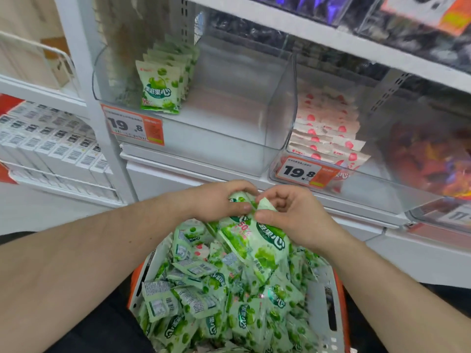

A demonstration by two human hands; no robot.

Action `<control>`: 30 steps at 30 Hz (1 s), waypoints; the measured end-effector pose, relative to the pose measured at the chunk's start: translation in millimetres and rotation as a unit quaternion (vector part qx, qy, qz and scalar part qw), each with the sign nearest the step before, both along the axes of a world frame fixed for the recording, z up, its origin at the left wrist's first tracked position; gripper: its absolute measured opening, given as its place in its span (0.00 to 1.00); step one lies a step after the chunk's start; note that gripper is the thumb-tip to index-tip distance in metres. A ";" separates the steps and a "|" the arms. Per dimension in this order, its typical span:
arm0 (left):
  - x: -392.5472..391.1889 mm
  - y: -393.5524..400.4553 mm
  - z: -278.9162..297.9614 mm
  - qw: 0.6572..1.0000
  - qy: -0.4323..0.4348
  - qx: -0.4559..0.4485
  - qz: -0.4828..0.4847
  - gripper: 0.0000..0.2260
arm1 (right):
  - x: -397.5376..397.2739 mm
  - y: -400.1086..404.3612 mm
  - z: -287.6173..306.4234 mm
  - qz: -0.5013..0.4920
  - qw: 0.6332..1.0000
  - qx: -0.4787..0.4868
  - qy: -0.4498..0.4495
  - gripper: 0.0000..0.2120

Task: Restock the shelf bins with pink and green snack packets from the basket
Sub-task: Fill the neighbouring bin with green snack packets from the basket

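A white basket [321,299] with an orange rim sits below me, heaped with several green snack packets [204,296]; a pink packet [201,249] peeks out near its far end. Above the basket my left hand [219,202] and my right hand [290,215] both grip a bunch of green packets [254,240], fingers curled round its top end. On the shelf, the left clear bin [229,118] holds a short upright row of green packets [163,85] at its left side. The bin to its right [362,184] holds stacked pink packets [328,133].
Orange price tags reading 19.8 hang on the green bin [132,127] and the pink bin [305,173]. White boxes [51,143] fill a lower shelf at left. Dark packets [382,29] fill the upper shelf, and orange-red ones [433,159] the far right bin.
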State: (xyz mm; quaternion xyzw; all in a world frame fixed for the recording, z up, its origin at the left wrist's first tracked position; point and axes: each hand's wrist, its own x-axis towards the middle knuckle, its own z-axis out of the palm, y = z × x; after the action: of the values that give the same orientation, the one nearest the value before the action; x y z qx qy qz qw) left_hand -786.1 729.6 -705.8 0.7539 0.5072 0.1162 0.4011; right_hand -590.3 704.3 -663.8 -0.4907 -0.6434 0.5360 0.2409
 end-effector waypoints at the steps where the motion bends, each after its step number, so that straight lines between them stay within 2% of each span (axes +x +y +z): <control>1: 1.7 -2.2 6.5 0.999 -0.047 -0.014 0.011 0.14 | -4.0 1.2 3.2 -0.021 0.999 0.032 -0.006 0.11; 3: 2.9 -7.0 20.7 0.985 -0.152 -0.073 0.044 0.12 | -9.4 3.3 2.6 -0.053 0.995 0.081 -0.027 0.12; 5: 0.1 -10.3 28.9 0.967 -0.212 -0.132 0.042 0.14 | -11.8 4.9 0.5 -0.081 0.989 0.113 -0.045 0.17; 6: -1.5 -11.9 32.5 0.965 -0.220 -0.143 0.018 0.17 | -12.8 5.3 0.8 -0.095 0.987 0.118 -0.044 0.19; 7: -3.0 -12.7 33.8 0.967 -0.214 -0.136 -0.005 0.25 | -13.9 5.5 2.3 -0.105 0.986 0.125 -0.043 0.19; 9: -4.5 -12.2 33.0 0.975 -0.189 -0.116 -0.030 0.36 | -16.7 5.1 6.2 -0.120 0.981 0.146 -0.047 0.14; 11: -4.9 -11.9 33.2 0.980 -0.174 -0.090 -0.032 0.40 | -20.4 3.4 9.3 -0.127 0.977 0.163 -0.051 0.10; 14: -5.4 -12.7 39.4 0.976 -0.200 -0.084 -0.031 0.40 | -21.5 3.9 12.4 -0.144 0.978 0.148 -0.017 0.11; 17: -6.5 -14.9 44.1 0.979 -0.180 -0.076 -0.057 0.43 | -24.6 3.6 19.7 -0.147 0.979 0.141 -0.003 0.11; 19: -3.6 -17.9 47.0 0.983 -0.148 -0.065 -0.090 0.43 | -29.6 2.3 20.7 -0.123 0.960 0.242 -0.072 0.13; 21: -1.6 -21.3 50.3 0.980 -0.158 -0.076 -0.098 0.36 | -34.9 2.0 22.0 -0.104 0.905 0.385 -0.151 0.10; 22: -1.7 -22.4 52.2 0.976 -0.180 -0.082 -0.087 0.31 | -36.2 3.6 21.5 -0.108 0.887 0.419 -0.161 0.09; 24: -3.7 -22.8 55.5 0.971 -0.218 -0.081 -0.053 0.28 | -38.3 7.5 22.6 -0.146 0.900 0.388 -0.135 0.10; 27: -8.3 -21.3 58.0 0.972 -0.223 -0.073 -0.029 0.34 | -39.3 13.6 20.4 -0.209 0.935 0.276 -0.071 0.14; 30: -10.2 -21.5 60.0 0.976 -0.207 -0.066 -0.030 0.36 | -41.8 11.2 19.6 -0.202 0.940 0.266 -0.075 0.13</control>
State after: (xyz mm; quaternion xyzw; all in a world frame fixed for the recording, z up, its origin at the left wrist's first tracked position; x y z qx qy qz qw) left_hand -796.3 708.1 -645.8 0.6998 0.3970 0.2242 0.5499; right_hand -632.1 715.5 -644.2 -0.5670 -0.6659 0.2475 0.4169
